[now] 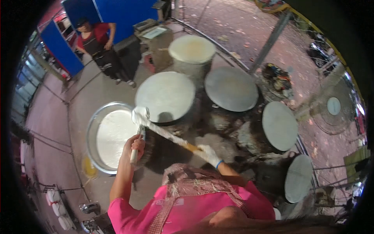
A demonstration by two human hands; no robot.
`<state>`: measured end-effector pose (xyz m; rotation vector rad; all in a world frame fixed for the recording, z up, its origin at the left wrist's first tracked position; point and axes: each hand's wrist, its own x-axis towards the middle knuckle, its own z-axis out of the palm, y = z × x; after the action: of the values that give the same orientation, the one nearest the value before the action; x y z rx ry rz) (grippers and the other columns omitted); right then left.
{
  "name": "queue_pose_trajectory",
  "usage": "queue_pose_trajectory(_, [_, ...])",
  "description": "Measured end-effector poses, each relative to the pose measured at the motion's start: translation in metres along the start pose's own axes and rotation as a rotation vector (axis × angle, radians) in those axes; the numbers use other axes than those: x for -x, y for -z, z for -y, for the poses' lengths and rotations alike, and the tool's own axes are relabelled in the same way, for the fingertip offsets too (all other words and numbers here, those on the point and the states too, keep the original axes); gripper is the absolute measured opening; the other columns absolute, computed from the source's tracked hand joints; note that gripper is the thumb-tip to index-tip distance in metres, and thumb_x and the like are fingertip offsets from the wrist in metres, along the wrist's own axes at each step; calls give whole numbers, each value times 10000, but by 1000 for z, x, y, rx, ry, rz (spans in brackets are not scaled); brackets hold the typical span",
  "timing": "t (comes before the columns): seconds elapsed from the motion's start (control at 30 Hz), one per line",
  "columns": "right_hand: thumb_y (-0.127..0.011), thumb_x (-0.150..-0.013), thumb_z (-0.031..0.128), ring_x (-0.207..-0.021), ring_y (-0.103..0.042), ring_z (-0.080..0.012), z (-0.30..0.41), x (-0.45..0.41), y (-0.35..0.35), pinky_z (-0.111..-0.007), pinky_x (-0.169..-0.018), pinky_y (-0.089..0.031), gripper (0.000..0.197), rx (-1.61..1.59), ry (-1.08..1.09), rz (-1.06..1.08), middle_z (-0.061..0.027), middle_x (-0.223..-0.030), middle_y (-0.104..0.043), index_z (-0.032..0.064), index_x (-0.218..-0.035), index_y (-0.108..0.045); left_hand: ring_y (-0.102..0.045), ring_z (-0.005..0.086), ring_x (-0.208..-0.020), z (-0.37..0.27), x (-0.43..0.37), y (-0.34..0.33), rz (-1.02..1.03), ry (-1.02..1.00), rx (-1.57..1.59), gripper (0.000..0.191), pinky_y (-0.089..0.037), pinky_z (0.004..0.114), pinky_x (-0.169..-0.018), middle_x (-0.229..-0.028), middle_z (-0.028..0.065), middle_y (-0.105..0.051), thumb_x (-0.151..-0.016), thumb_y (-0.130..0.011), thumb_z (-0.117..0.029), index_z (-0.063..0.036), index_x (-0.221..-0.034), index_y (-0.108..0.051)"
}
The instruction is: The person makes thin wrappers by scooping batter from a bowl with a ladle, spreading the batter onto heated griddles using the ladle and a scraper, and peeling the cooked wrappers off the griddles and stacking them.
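My bare left hand (138, 145) grips the pale handle of a ladle or scraper (133, 157). A mass of thick white batter (141, 115) hides the head of that tool. In a white glove with a blue cuff, my right hand (209, 155) holds a wooden stick (190, 146). White batter coats the stick's far part, and its tip meets the batter mass in front of my left hand. To the left, a large metal basin (93, 140) holds white liquid batter (115, 139). Just beyond the tools lies a round pale griddle (166, 93).
More round griddles on drum-like stands curve to the right: a yellowish one (192, 48), a grey one (232, 87) and paler ones (280, 125). A person in a dark apron (100, 52) stands at the far left. Beyond the griddles are a metal post (270, 41) and a fan (333, 106).
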<state>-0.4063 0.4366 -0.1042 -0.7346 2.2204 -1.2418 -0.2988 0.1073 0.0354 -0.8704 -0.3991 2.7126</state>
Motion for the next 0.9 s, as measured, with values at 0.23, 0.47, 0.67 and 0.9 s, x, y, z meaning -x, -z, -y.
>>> queue_pose_trajectory(0.23, [-594, -772, 461, -729, -615, -297, -102, 168, 149, -367, -636, -474, 428, 487, -500, -386, -146, -816, -636, 81, -965, -627, -391, 96, -405, 93, -229, -21, 300, 514, 85, 447, -373, 225, -377, -573, 13, -401, -930, -342, -232, 121, -1204, -342])
queue_pose_trajectory(0.47, [-583, -813, 355, -809, -601, -362, -95, 115, 264, -420, -716, -471, 367, 416, -316, -999, -202, -867, -627, 78, -1052, -601, -262, 77, -372, 156, -415, -140, -51, -21, -1379, 221, -189, 227, -299, -556, -1, -327, -871, -514, -148, -149, -1001, -336])
queue_pose_trajectory(0.67, [-531, -814, 357, -864, -573, -363, -146, -8, 265, -414, -736, -465, 341, 558, -505, -718, -205, -894, -610, 103, -1029, -608, -529, 227, -498, 138, -586, -94, 36, -352, -1731, 417, -417, 364, -420, -632, 99, -516, -828, -518, -121, -123, -1227, -395])
queue_pose_trajectory(0.9, [-665, -754, 124, -833, -584, -143, -196, -58, 258, -271, -751, -448, 314, -597, 14, -1218, -101, -901, -661, -43, -1017, -625, -604, 372, -773, 97, -568, -110, -253, -1144, -2844, 672, -483, 453, -670, -974, 175, -585, -819, -459, -113, -328, -1390, -178])
